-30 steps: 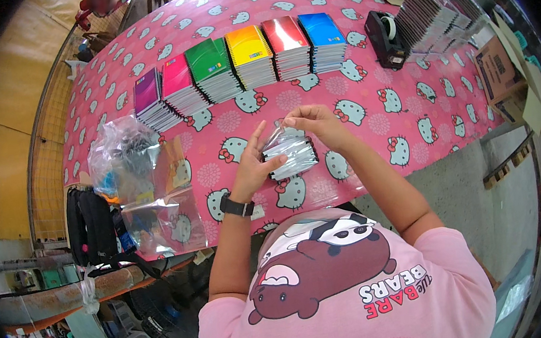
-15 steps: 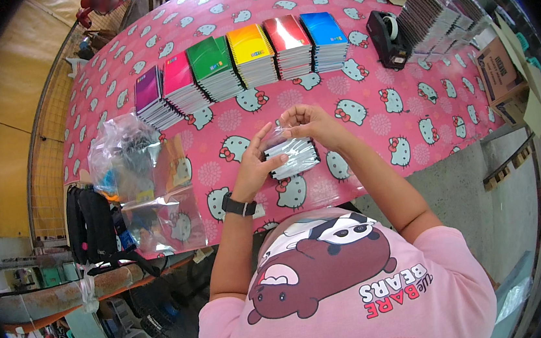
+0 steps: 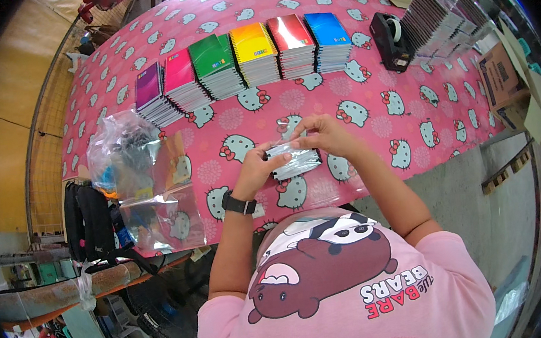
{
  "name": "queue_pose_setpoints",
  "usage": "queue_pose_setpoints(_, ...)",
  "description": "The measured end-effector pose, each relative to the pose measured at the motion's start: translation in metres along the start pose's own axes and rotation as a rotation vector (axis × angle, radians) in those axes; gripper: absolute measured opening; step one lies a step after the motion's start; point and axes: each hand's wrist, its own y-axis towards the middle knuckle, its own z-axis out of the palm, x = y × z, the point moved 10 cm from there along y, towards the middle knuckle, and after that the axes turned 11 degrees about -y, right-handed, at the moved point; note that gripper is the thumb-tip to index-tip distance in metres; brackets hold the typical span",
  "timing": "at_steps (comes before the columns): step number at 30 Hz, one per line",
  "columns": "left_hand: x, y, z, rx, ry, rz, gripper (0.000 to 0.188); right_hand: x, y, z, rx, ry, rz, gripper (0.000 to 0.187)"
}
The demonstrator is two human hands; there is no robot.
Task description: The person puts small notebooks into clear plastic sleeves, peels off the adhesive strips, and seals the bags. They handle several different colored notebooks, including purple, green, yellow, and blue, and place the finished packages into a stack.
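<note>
Notebook bundle [image 3: 299,165] between the hands [image 3: 258,171] [image 3: 327,136]

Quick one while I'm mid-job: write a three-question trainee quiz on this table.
1. Fill in: the right end of the colored notebook row is the ____ stack.
2. True or false: the black wristband is on the right wrist.
3. What is the left hand holding?
A) tape dispenser
B) bundle in clear plastic
C) cardboard box

Key: 1. blue; 2. false, it is on the left wrist; 3. B
</note>
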Motion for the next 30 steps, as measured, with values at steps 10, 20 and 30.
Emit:
queue_pose_setpoints(10,-0.047,-0.007,0.014,0.075,0.016,0.465,0.062,0.028,-0.014,-0.023,-0.143,0.257,-0.284,0.028)
queue_pose_setpoints(20,0.000,-0.003,0.003,0.079,-0.020,0.064,0.054,0.007,-0.010,0.009,0.028,0.074,-0.152,0.031)
queue_pose_setpoints(30,-0.021,0.001,0.008,0.032,0.062,0.265,0.048,0.039,-0.018,-0.016,-0.164,-0.245,-0.235,0.014)
